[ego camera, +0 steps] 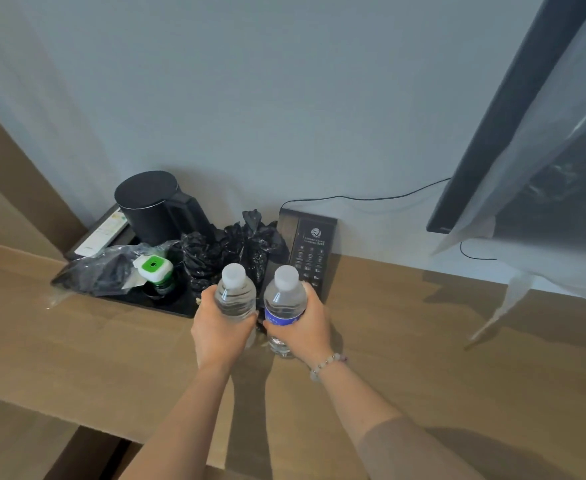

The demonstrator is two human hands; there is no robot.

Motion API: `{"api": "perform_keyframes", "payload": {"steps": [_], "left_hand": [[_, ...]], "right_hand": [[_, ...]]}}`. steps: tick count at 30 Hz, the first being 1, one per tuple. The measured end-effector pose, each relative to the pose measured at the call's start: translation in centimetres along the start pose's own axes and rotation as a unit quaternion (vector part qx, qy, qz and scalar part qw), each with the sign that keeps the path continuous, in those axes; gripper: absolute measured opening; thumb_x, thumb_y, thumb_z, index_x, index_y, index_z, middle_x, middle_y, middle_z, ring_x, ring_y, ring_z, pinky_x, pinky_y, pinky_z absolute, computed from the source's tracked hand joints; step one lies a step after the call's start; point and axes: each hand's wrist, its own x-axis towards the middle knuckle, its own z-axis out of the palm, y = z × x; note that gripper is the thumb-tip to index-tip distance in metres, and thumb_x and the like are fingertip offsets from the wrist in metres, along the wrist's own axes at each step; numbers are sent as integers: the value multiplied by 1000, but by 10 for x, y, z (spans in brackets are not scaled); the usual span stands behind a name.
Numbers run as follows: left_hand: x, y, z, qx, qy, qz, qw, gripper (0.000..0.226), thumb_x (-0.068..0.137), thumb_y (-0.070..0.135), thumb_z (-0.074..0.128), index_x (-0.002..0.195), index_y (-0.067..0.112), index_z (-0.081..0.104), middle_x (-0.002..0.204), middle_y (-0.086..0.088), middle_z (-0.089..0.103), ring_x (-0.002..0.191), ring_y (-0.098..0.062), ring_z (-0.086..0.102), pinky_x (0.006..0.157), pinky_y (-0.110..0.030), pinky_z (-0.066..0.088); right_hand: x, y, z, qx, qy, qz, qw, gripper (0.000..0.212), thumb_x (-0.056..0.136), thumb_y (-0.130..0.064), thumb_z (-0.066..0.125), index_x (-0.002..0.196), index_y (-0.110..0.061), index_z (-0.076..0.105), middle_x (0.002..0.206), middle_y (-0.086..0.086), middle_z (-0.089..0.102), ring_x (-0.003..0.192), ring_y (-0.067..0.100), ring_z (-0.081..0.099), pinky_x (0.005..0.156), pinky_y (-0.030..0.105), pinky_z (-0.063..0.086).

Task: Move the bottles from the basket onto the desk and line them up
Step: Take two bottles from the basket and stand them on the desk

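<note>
Nearest, the left hand [220, 329] wraps the plain bottle [235, 296] and the right hand [307, 327] wraps the blue-labelled bottle [284, 308], side by side over the counter [423, 341]. Best to set both down upright and level, short of the phone [310, 249] at twelve o'clock.

We've got left bottle [235, 296] in left hand [220, 329], right bottle [284, 301] in right hand [308, 329], side by side mid-worktop [423, 341]. Tray [167, 305] at 11 o'clock, kettle [153, 206] on it. Phone [310, 251] at 1 o'clock, behind right bottle. Screen [513, 116] at 2.

Desk [423, 341] open right; tray [167, 306], phone [310, 251] block behind bottles [284, 303].
</note>
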Motion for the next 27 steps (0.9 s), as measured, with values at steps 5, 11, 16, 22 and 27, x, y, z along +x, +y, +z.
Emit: {"api": "perform_keyframes", "payload": {"steps": [5,11,16,22,27], "left_hand": [[7,-3,-5,-9,-15,-4,1000,68,64,26,82,121,23,46,113,2,63,107,-22,57,88,-31,43],[16,-9,-16,2,-50,15,999,72,64,19,84,125,19,45,117,1,61,109,-20,56,87,-28,40],[15,-16,-20,16,-72,3,997,71,66,18,82,125,19,43,119,1,58,106,-18,55,84,-29,41],[12,-13,-19,54,-61,-7,997,68,69,23,82,125,13,44,120,-6,59,112,-28,55,87,-34,41],[15,-12,-19,70,-64,-14,995,64,68,29,82,118,13,46,115,-5,62,108,-27,57,84,-34,42]], "right_hand": [[2,-1,9,-15,-28,-18,999,57,60,-22,85,109,-23,55,96,-12,65,92,7,62,77,22,51],[2,0,8,-12,-32,-36,999,62,60,-21,87,112,-21,54,96,-13,63,89,1,59,68,2,43],[-6,5,7,-24,-39,-42,998,64,60,-23,86,115,-23,54,97,-16,62,88,-1,58,69,4,41],[-15,8,9,-22,-30,-51,998,58,58,-23,87,108,-21,57,93,-19,61,84,-4,58,67,3,42],[-22,13,18,-4,-39,-39,998,57,58,-23,87,107,-22,57,91,-17,62,84,0,60,72,12,48]]}}
